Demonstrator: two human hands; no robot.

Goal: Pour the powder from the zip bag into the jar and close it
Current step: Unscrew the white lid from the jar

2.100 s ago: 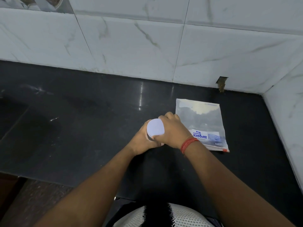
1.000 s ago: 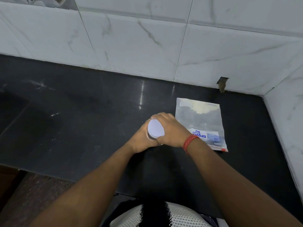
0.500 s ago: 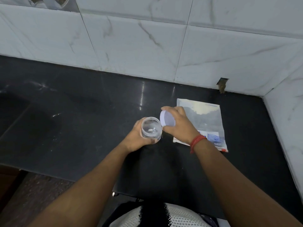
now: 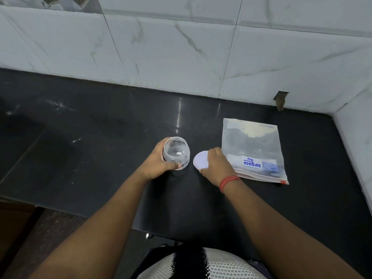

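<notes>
While the left hand [image 4: 159, 161] wraps around the clear jar [image 4: 176, 152], the jar stands upright and uncapped on the dark surface [image 4: 90, 137], roughly midway between its left and right edges and closer to the front edge than to the tiled wall [image 4: 181, 57]. A small white fleck shows at the bottom of the jar; otherwise it looks transparent through and through. Just beside the jar, on its right, the white lid [image 4: 200, 160] is gripped at its rim by the fingers of the right hand [image 4: 216, 165]; whether the lid touches the surface cannot be told. A red band [image 4: 228, 181] circles the right wrist. Zip bag [image 4: 252, 151] lies flat toward the back right corner of the surface, just right of the right hand, its printed blue label facing up and a pale powder gathered along its far end. Neither hand touches the bag.
</notes>
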